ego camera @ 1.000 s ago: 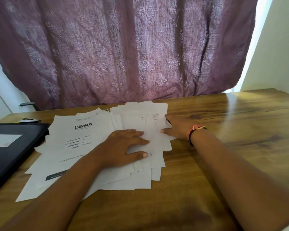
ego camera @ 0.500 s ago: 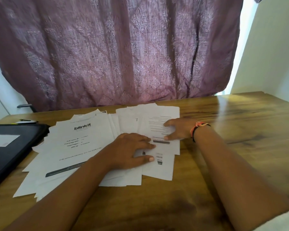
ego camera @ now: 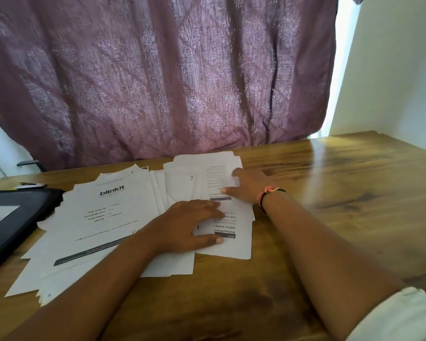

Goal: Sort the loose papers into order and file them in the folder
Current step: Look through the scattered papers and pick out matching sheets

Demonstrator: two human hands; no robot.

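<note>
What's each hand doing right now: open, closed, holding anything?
Left hand: open, flat on the loose papers.
Right hand: open, fingers pressing the upside-down printed sheet.

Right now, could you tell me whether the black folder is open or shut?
Shut. The black folder lies flat with its labelled cover up, and the papers lie spread beside it on the table.

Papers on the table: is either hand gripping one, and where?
Nothing is gripped: left hand and right hand press flat on the papers.
</note>
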